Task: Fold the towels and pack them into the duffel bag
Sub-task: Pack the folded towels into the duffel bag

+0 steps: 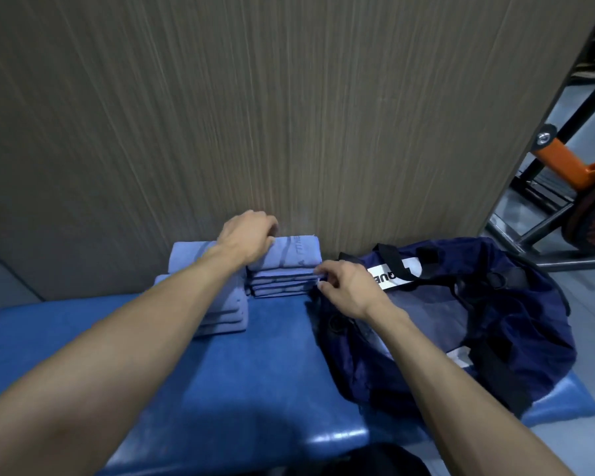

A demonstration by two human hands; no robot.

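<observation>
So folding looks pretty much done: two stacks of folded towels (282, 269) sit on the blue tabletop (241, 372) by the wall. Left hand (248, 237) rests on the right stack, right hand (344, 286) pinches its edge. Duffel bag (461, 321) just beside, nothing visibly packed yet.

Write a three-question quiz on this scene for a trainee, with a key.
1. True or false: the left hand rests on top of the taller towel stack.
2. Which way from that stack is the duffel bag? A) left B) right C) on top of it
3. Fill in: the fingers of the right hand touch the stack's ____ edge.

Key: 1 true. 2 B; the bag lies on the blue bench to the right, and no towel can be seen inside it. 3 right. A second towel stack sits to the left.
</observation>
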